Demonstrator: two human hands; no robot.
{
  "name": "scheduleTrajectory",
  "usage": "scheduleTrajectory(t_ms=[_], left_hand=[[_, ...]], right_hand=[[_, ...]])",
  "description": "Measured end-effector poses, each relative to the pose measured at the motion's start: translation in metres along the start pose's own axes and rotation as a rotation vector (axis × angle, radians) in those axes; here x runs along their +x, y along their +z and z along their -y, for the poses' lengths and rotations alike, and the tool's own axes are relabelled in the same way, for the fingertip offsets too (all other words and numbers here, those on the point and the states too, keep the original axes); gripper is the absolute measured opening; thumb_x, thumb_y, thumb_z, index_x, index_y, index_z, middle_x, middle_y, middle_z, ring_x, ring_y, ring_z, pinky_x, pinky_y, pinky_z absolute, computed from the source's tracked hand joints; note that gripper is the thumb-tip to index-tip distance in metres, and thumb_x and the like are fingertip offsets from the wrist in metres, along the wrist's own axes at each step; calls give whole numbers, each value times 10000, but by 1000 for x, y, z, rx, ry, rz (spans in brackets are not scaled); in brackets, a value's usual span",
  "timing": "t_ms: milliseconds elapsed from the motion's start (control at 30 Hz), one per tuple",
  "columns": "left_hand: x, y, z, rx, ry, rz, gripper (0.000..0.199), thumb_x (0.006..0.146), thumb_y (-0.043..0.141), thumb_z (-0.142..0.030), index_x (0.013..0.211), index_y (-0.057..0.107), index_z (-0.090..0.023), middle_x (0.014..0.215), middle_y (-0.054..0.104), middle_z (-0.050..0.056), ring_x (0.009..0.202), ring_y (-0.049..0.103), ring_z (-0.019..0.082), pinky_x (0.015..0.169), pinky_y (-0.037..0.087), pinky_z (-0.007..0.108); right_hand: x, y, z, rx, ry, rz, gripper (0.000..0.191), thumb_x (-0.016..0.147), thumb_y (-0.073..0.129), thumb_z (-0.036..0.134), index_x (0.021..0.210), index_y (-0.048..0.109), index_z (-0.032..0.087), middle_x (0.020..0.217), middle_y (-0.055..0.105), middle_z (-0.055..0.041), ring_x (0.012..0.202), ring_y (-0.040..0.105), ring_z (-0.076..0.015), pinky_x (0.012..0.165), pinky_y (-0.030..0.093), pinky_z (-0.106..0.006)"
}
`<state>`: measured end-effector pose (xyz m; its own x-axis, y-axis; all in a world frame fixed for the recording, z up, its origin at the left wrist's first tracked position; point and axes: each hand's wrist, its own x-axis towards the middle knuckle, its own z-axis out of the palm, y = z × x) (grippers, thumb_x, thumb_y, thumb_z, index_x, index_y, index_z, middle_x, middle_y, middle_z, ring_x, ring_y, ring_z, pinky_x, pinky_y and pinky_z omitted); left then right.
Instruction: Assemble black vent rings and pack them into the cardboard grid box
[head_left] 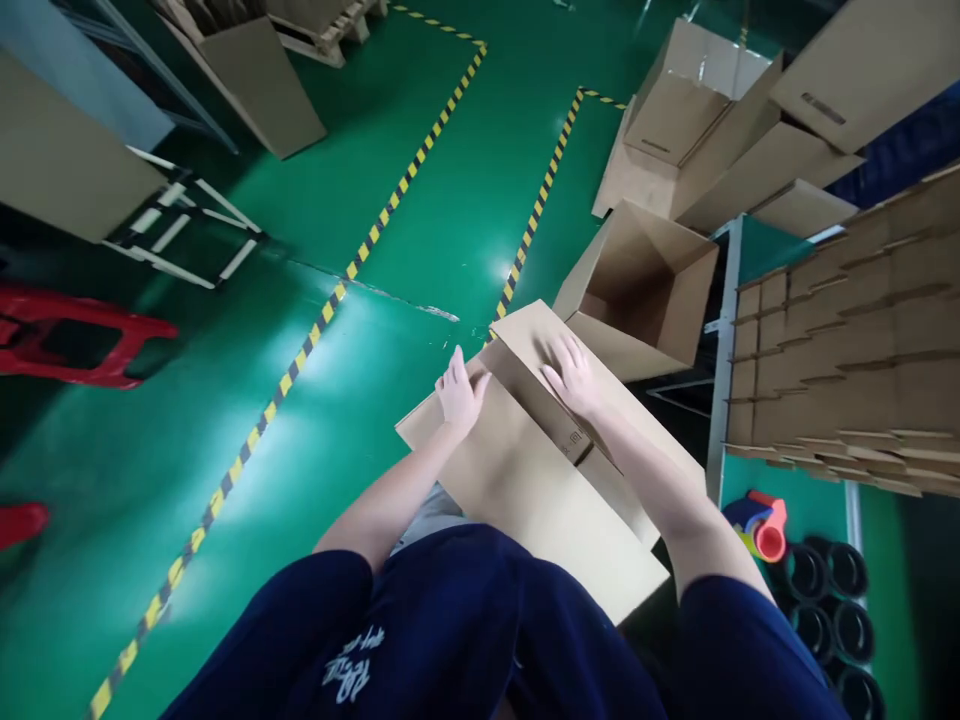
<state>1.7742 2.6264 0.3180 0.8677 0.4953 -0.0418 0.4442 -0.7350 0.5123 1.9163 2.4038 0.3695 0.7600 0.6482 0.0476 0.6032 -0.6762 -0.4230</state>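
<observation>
In front of my body a cardboard box [517, 470] stands with its long top flaps folded partly outward, and dark print shows on an inner panel between them. My left hand [460, 395] rests at the far left end of the near flap, fingers stretched out and thumb apart. On the opposite flap [637, 420] lies my right hand [571, 375], its fingers spread flat against the board. Neither hand is wrapped round anything. The lower part of the box is hidden beneath the flaps.
An open cardboard box [637, 285] stands just beyond, near a metal frame [726, 350]. Stacked flat cartons [847, 350] fill the right side. A tape dispenser [766, 530] and several black rolls [832, 600] sit below. Yellow-black floor tape [315, 330] crosses the green floor.
</observation>
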Motion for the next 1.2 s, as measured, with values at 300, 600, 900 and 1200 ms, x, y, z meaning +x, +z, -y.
scheduleTrajectory(t_ms=[300, 600, 900, 1200], left_hand=[[25, -21, 29, 59, -275, 201, 439, 1029, 463, -599, 889, 645, -224, 929, 751, 85, 918, 699, 244, 714, 380, 291], [20, 12, 42, 1, 5, -84, 420, 1007, 534, -539, 1161, 679, -175, 1199, 691, 173, 1171, 602, 310, 1007, 436, 435], [-4, 25, 2, 5, 694, 198, 506, 1072, 386, -361, 1507, 509, -133, 1546, 547, 150, 1517, 400, 276, 1285, 255, 506], [11, 16, -9, 148, 536, 422, 610, 1046, 349, -390, 1561, 437, -76, 1632, 419, 194, 1557, 313, 332, 1287, 208, 529]], right_hand=[[143, 73, 41, 20, -262, 386, 584, 1110, 305, 444, 901, 764, 148, 937, 760, -144, 1009, 684, -265, 1049, 439, -435], [116, 109, 35, 11, -245, 169, 474, 1084, 428, 452, 952, 792, 179, 1210, 724, -132, 1136, 617, -251, 1111, 414, -434], [125, 112, 38, -31, -220, 220, 483, 1088, 422, 420, 968, 811, 161, 1072, 766, -132, 1110, 642, -265, 1255, 272, -521], [40, 58, 57, 49, 133, 93, 685, 1085, 353, 500, 1653, 294, 122, 1727, 228, -114, 1621, 110, -313, 1319, 55, -568]])
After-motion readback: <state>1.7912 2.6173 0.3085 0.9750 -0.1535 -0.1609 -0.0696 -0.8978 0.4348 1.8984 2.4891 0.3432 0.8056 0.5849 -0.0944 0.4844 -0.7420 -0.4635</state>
